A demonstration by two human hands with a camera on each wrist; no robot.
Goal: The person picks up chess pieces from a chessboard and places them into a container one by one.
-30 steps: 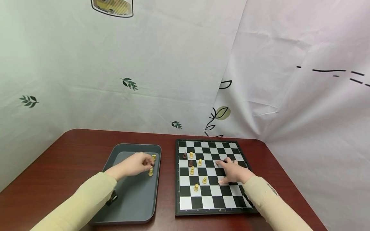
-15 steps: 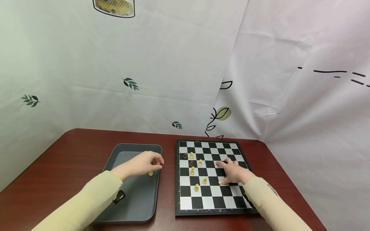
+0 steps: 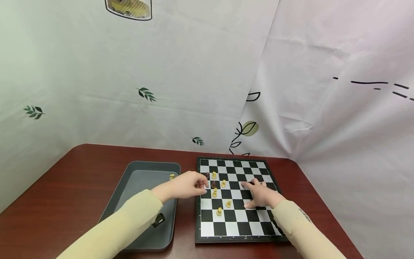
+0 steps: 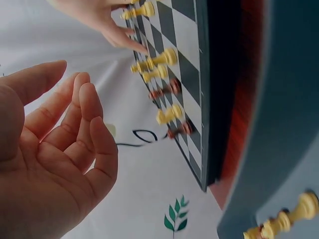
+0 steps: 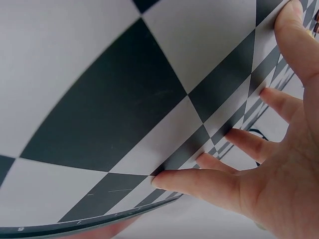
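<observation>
My left hand [image 3: 187, 185] hovers over the left edge of the chessboard [image 3: 245, 214], beside a dark chess piece [image 3: 207, 175]. Its fingers are loosely bent, and the left wrist view shows nothing between thumb and fingertips. Near it on the board stand another dark piece [image 3: 213, 184] and several yellow chess pieces, among them one [image 3: 215, 192] close to the fingertips and one [image 3: 219, 211] nearer the front. On the board's right half rests my right hand [image 3: 262, 194], fingers spread; the right wrist view shows fingertips [image 5: 158, 180] on the squares.
Left of the board lies a grey tray [image 3: 139, 178]. A yellow piece [image 3: 172, 176] shows at its right side, with more pieces beside it in the left wrist view. Both stand on a dark red table [image 3: 81, 172], with a white patterned cloth [image 3: 181, 72] behind.
My left hand has moved right, from the pieces in the tray across the tray's edge to the board's left side. The right hand has stayed in place.
</observation>
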